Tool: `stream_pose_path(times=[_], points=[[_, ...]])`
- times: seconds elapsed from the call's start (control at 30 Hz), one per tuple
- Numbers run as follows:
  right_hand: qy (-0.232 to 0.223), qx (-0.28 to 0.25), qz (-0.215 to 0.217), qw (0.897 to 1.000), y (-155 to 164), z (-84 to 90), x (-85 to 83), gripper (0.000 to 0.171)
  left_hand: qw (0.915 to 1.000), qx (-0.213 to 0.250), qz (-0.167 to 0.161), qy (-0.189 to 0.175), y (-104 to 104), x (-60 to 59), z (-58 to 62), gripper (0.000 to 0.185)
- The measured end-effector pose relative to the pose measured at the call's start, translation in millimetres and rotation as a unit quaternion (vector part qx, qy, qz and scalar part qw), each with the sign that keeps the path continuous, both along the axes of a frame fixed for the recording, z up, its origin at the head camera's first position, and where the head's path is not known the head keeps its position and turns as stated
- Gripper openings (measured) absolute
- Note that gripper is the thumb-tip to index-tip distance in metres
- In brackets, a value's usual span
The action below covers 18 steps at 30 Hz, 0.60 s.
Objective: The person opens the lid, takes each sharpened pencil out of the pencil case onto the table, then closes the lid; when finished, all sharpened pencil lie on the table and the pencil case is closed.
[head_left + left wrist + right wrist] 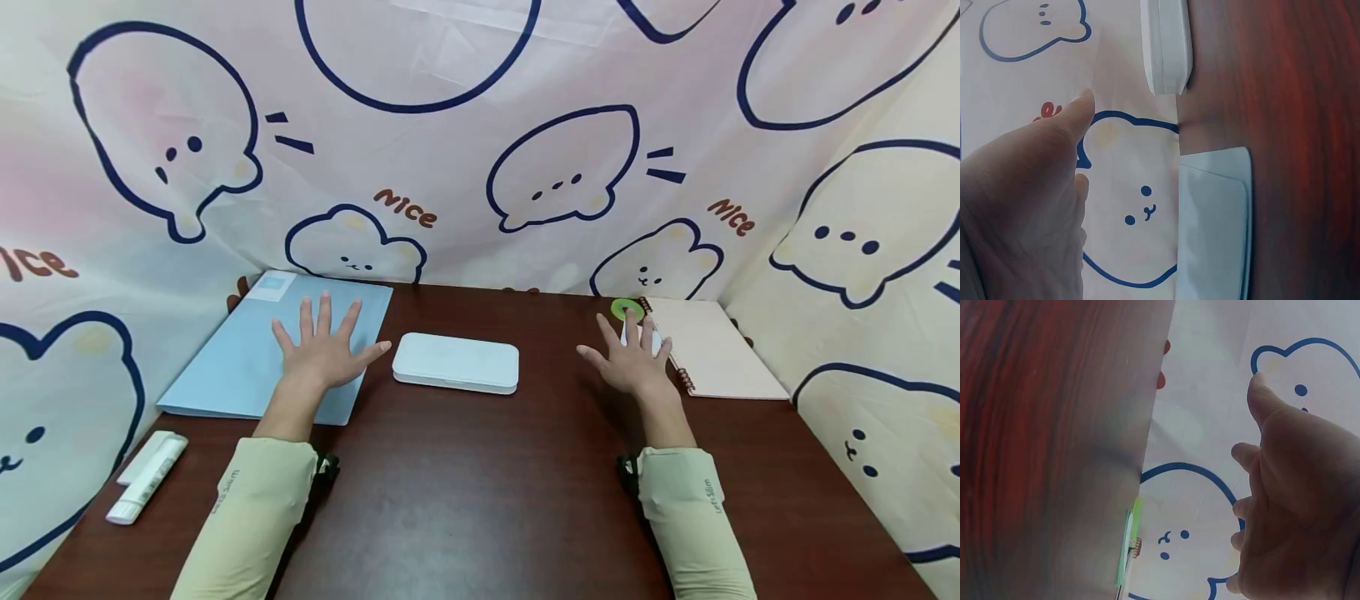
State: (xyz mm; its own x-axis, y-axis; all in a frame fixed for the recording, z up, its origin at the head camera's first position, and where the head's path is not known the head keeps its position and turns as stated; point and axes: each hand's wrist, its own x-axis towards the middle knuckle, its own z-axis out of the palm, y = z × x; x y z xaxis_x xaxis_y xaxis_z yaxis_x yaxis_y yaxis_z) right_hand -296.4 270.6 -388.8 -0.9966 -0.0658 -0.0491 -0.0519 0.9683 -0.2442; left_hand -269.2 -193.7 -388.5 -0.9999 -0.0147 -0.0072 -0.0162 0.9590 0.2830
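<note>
My left hand (321,354) is spread flat in the air over the light blue folder (225,367), fingers straight, holding nothing. A white rounded case (456,362) lies on the table just right of its thumb. My right hand (633,358) is spread too, held above the table with nothing in it. Under its fingertips are a green ring-shaped item (627,309) and a partly hidden white item. A spiral notebook (716,348) lies right of that hand. In the left wrist view the left hand (1029,206) is apart from folder and case; the right wrist view shows the right hand (1304,500) raised.
A white tube (147,482) with green print lies at the table's left edge, beside another white item (142,457). The dark brown wooden table (480,500) is bounded at the back and sides by cloth (450,158) with cartoon outlines.
</note>
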Motion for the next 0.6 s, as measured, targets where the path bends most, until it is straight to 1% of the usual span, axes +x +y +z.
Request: stream_pose_path(times=[0.2, 0.3, 0.37, 0.47, 0.6], points=[[0.012, -0.014, 0.033, 0.999, -18, 1.2, -5.8, 0.082, 0.9999, 0.006, -0.015, -0.005, 2, -1.6, -1.0, 0.096], [0.009, -0.023, 0.062, 0.998, -34, 1.0, -9.3, 0.080, 0.9998, 0.005, -0.018, -0.010, 3, -1.9, -3.6, 0.096], [0.000, -0.026, 0.089, 0.996, -47, -0.1, -11.1, 0.079, 0.9997, 0.001, -0.023, -0.010, 5, -1.4, -5.4, 0.097], [-0.028, -0.037, 0.136, 0.990, -70, -2.4, -12.4, 0.077, 0.9993, -0.002, -0.034, -0.013, 8, -0.8, -6.8, 0.098], [-0.063, -0.053, 0.197, 0.977, -100, -6.2, -12.9, 0.078, 0.9986, -0.003, -0.049, -0.019, 13, -0.9, -7.3, 0.100]])
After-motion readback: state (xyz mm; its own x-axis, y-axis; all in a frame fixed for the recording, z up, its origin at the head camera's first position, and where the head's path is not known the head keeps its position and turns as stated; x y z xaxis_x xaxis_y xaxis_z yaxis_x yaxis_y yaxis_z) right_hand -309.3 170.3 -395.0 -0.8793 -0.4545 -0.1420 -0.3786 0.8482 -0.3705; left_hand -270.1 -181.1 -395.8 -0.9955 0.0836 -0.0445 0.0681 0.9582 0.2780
